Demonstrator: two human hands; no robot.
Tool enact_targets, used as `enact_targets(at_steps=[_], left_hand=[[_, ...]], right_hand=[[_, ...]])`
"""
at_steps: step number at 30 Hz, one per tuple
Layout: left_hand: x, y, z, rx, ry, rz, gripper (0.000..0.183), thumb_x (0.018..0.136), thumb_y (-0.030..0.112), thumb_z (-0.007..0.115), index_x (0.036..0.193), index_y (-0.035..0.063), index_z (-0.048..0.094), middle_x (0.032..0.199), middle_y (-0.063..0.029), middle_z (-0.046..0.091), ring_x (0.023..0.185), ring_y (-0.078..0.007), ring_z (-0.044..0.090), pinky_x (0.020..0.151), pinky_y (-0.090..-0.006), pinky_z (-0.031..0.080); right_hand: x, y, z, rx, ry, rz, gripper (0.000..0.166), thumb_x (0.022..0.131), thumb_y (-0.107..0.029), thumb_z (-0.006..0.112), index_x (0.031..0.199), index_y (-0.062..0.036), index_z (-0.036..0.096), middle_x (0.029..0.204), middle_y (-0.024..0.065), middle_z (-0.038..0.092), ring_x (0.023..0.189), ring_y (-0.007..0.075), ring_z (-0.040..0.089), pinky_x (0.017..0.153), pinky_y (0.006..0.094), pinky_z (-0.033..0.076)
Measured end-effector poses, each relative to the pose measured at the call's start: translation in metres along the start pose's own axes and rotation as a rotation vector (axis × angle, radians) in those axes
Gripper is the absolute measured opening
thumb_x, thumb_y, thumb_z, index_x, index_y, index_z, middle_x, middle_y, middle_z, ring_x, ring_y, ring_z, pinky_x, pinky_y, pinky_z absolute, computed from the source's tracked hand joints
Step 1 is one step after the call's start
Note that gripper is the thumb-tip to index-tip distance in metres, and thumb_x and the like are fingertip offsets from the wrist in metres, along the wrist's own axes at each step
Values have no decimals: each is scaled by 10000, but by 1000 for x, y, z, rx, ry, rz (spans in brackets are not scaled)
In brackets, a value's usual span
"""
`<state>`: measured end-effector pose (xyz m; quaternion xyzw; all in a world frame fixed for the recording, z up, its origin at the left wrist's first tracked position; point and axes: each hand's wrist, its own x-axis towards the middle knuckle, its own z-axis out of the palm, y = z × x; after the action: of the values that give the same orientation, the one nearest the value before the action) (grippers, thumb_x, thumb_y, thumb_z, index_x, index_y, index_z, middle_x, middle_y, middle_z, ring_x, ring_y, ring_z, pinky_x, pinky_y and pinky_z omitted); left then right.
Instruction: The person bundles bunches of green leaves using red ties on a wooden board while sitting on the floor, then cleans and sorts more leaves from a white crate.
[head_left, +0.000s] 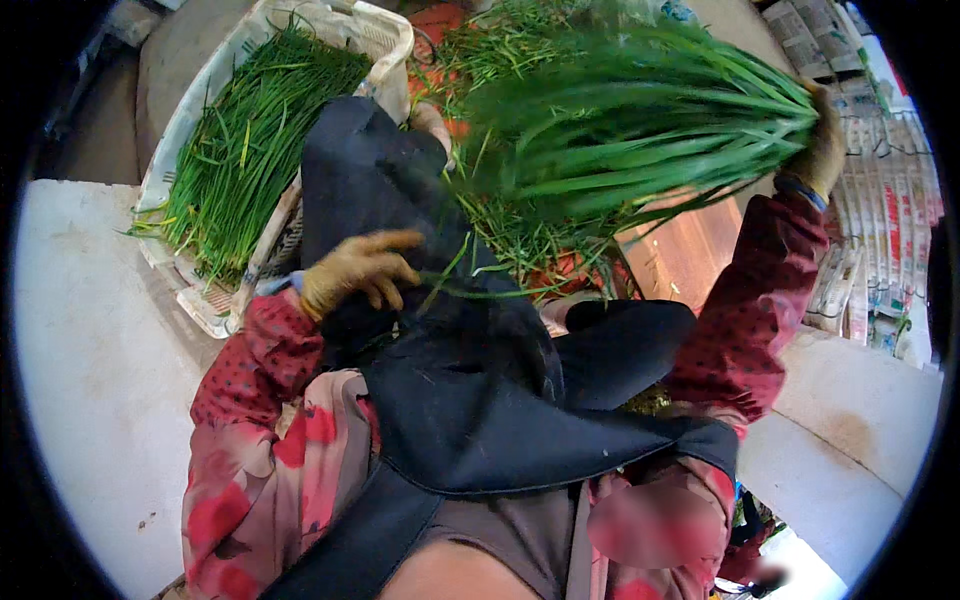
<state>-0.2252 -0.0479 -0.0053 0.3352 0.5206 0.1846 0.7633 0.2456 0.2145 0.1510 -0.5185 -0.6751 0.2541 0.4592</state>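
My right hand (825, 146), in a tan work glove, grips a thick bunch of long green leaves that look like garlic chives (667, 135) by one end at the upper right. The leaves fan out leftward and blur at their far tips. Over the black apron (465, 405) on my lap, my left hand (364, 270), gloved likewise, has its fingers apart and holds nothing. Just right of its fingers, a few loose green leaves (495, 292) lie on the apron.
A white plastic crate (165, 169) at the upper left holds many chives laid lengthwise (240, 157). Loose leaf scraps (517, 240) litter a red surface (442, 90) ahead. A brown wooden board (679, 247) lies under my right forearm. Stacked printed bundles (889, 202) stand at the right.
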Motion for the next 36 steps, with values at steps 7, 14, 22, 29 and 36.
enact_targets(at_steps=[7,14,22,29,36], left_hand=[[-2,70,60,-119,-94,553,564,920,380,539,1317,-15,472,1218,-163,583,1044,-250,605,895,-360,478],[98,65,84,-1325,-859,353,812,825,693,487,1302,36,472,1241,-152,557,1133,-305,540,985,-394,417],[71,27,79,-1005,-520,169,581,807,308,639,1269,-11,490,1170,-189,586,1041,-288,592,973,-400,464],[59,13,73,-827,-304,149,392,770,132,635,1150,39,606,1033,-144,663,957,-243,638,915,-392,503],[66,-24,68,-762,-453,138,680,756,384,709,1327,113,456,1289,-75,527,1091,-229,582,888,-365,517]], right_hand=[[-39,-24,125,-203,358,-346,123,809,-200,719,837,-85,684,811,75,678,708,166,618,654,285,484],[-172,-97,214,-344,-133,-656,172,710,-137,718,868,-94,666,831,100,596,739,287,603,628,392,484],[-264,-79,234,59,-271,-563,301,643,-94,741,936,-133,682,881,38,599,883,266,586,816,406,467],[-259,-80,211,215,-574,-476,437,635,-112,748,1061,-135,652,1012,37,609,882,267,596,776,418,465],[-226,-71,186,-665,-705,-784,671,785,-304,562,1418,-228,356,1449,14,367,1342,235,325,1083,608,210]])
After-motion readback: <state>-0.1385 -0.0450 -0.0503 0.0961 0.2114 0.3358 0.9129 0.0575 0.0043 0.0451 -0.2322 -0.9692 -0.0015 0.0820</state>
